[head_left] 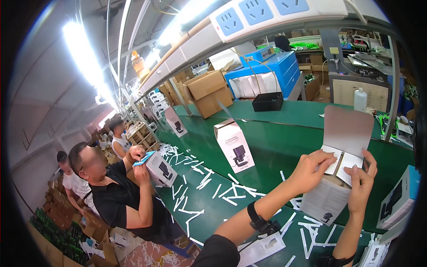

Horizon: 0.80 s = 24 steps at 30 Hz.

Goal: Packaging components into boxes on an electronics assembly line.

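A white product carton (324, 204) stands in front of me with its tall lid flap (349, 127) raised at the far side. Two small white inner flaps lie folded in across its top, with a narrow gap between them. My left hand (315, 168) has its fingers bent over the left inner flap (331, 163). On the other side, my right hand (361, 183) grips the carton's right edge, thumb on the right inner flap (349, 167). The carton's contents are mostly hidden beneath the flaps.
White paper strips (231, 193) litter the green bench (278, 138). Another carton (234, 149) stands ahead with its top up; a blue-topped carton (398, 198) is at right. At left, a co-worker (124, 191) holds a similar carton (161, 169). A power strip (258, 11) hangs overhead.
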{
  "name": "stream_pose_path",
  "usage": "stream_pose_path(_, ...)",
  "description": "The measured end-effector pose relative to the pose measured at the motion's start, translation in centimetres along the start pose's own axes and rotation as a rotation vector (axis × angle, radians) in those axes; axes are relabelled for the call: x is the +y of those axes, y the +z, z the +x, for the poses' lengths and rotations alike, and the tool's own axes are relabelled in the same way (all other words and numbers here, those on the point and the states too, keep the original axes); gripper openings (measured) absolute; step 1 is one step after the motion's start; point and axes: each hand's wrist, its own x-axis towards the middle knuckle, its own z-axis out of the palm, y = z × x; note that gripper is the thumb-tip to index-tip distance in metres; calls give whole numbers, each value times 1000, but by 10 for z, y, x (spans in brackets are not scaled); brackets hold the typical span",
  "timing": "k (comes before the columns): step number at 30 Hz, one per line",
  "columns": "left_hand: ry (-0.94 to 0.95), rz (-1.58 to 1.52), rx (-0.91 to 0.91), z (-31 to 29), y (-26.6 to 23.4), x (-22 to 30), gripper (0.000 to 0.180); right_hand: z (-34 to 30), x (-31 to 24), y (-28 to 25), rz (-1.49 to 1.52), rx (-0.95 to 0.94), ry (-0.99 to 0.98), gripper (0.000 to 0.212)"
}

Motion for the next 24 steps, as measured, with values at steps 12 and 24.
stream_pose_path(12, 183, -303, 129, 21, 14, -35, 62, 1, 14, 3, 453, 93, 99, 60)
stream_pose_path(24, 592, -96, 324, 16, 59, -38, 61, 8, 103, -56, 389, -209, -187, 60)
